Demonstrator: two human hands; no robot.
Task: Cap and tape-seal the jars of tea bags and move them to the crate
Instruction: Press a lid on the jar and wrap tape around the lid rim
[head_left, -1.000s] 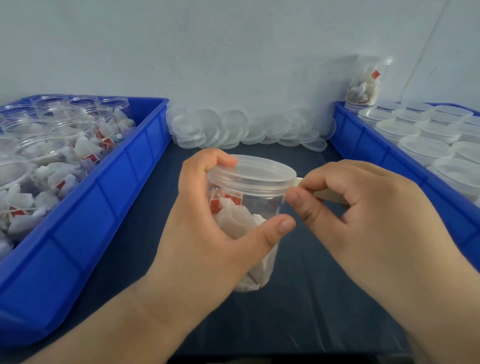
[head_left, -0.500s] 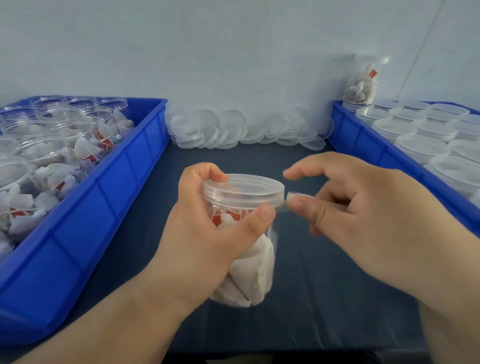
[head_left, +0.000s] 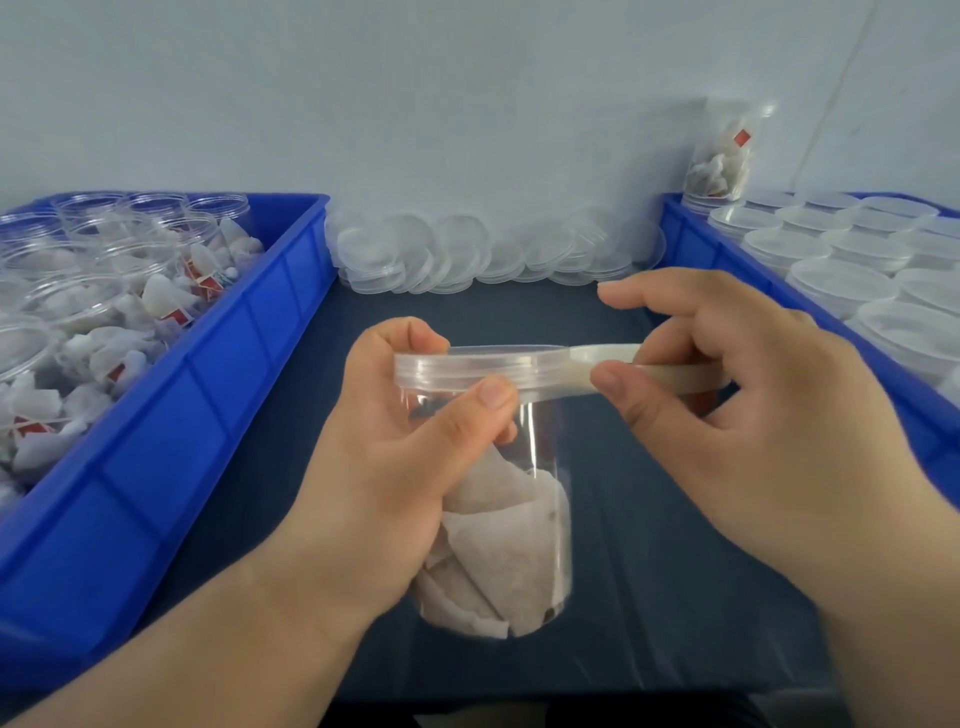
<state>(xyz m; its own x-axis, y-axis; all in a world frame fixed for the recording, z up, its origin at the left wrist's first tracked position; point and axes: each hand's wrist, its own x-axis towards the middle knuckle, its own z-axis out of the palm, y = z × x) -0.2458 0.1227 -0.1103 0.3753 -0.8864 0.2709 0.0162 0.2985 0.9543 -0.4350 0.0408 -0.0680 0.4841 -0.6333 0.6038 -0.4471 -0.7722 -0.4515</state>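
The jar (head_left: 524, 467) is gripped over the table (head_left: 649, 571) by the left hand (head_left: 395, 483), fingers curled round it, the thumb pressed at the lid (head_left: 480, 364) rim, apparently anchoring the tape (head_left: 576, 374). The tape is pinched taut by the right hand (head_left: 753, 415), likely for wrapping the seam. The roll (head_left: 675, 371) is mostly hidden behind that hand; the tape's start cannot be made out.

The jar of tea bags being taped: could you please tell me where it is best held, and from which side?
Hold the jar by its clear straight wall just under the lid, coming from the left, as the left hand does. It is upright, and the right hand holds tape at the lid's rim on the right, so that seam should probably stay uncovered.
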